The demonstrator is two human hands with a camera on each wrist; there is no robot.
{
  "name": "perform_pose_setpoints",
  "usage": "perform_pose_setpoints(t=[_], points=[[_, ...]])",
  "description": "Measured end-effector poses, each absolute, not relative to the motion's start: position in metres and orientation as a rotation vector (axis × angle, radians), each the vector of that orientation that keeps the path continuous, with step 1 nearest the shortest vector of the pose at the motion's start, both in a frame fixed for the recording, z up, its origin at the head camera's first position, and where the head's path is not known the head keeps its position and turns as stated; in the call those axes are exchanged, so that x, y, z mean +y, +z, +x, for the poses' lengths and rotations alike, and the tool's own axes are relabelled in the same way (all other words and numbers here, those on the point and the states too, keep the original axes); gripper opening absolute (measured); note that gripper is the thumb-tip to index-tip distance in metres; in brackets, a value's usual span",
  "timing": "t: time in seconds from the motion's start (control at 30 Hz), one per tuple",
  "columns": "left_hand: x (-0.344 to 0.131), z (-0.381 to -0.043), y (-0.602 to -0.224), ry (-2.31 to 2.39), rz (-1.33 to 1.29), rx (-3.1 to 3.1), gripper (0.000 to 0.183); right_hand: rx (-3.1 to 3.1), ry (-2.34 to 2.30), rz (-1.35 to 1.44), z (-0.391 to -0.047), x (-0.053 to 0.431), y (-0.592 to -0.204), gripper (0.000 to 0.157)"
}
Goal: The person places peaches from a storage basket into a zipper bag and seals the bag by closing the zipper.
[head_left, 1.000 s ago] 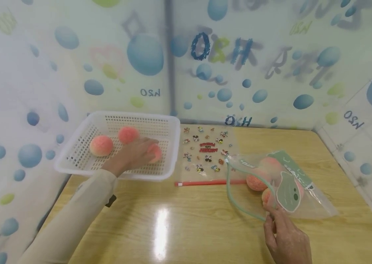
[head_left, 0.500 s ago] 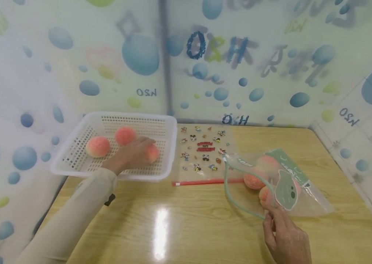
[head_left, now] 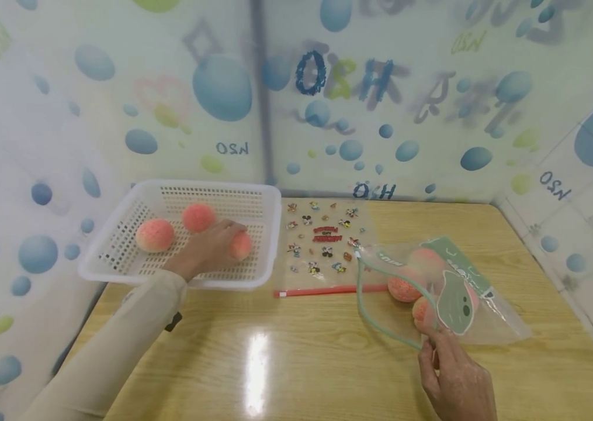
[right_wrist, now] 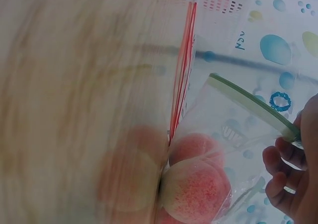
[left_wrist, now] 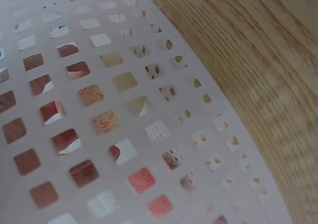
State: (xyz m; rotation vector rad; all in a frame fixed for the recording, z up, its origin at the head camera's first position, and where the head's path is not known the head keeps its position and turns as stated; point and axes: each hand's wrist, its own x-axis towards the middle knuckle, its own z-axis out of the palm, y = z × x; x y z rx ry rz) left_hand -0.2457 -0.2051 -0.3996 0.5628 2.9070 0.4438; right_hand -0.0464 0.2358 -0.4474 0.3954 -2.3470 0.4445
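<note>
In the head view my left hand (head_left: pixel 204 250) reaches into a white plastic basket (head_left: pixel 273 245), its fingers curled over a pink peach (head_left: pixel 241 245) at the right side. Two more peaches, one nearer the front (head_left: pixel 155 235) and another behind it (head_left: pixel 198 217), lie to the left of that hand. The left wrist camera looks through the basket's holed wall (left_wrist: pixel 149 114), which mostly hides the hand. My right hand (head_left: pixel 456 374) pinches the green-edged mouth of a clear zip bag (head_left: pixel 456 301), holding it open. Several peaches (right_wrist: pixel 196 189) are inside the bag.
A second clear zip bag (head_left: pixel 328 257), printed with small cartoon figures and edged with a red zip strip, lies flat between the basket and the green-edged bag. Everything rests on a wooden table (head_left: pixel 317 362). Walls with a bubble print (head_left: pixel 222 88) stand behind and at both sides.
The view has shifted slightly, so things sit a little further left. Both hands keep their places: the left on the peach, the right at the bag's edge.
</note>
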Motion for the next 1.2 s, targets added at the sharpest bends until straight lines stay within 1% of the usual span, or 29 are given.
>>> perform_pose_setpoints(t=[0.4,0.57,0.8,1.0,1.2], points=[[-0.21,-0.24,-0.409,0.481,0.653,3.005,0.054,-2.364,0.456,0.389,-0.046,0.237,-0.446,0.04],[-0.214,-0.236,-0.409,0.546,0.729,3.017,0.062,-2.349,0.45,0.395,-0.046,0.236,-0.446,0.04],[-0.211,-0.235,-0.405,0.616,0.823,3.142,0.059,-2.371,0.462,0.394,-0.045,0.236,-0.445,0.041],[-0.202,-0.231,-0.397,0.729,0.865,3.257,0.069,-2.369,0.457,0.401,-0.045,0.236,-0.446,0.041],[-0.194,-0.228,-0.39,0.763,0.914,3.314,0.073,-2.34,0.455,0.416,-0.046,0.236,-0.447,0.04]])
